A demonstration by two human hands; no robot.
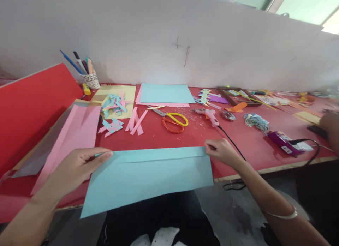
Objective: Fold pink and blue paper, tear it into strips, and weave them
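A light blue sheet of paper (150,179) is stretched between my two hands, over the table's front edge and my lap. Along its far side runs a narrow folded strip. My left hand (84,161) pinches the far left corner between thumb and fingers. At the far right corner, my right hand (218,150) grips the paper with curled fingers. Beyond the sheet lie scissors (173,121) with yellow and red handles, partly spread, and a pink glue gun (209,115). Pink paper strips (137,122) rest left of the scissors.
Cut blue and pink scraps (115,105) lie on cream paper. Pink sheets (76,129) lean at left by a red board (39,112). A pen cup (91,79) stands behind. Blue sheets (166,93) lie at the back. A purple power box (284,142) and another person's arm (331,129) are right.
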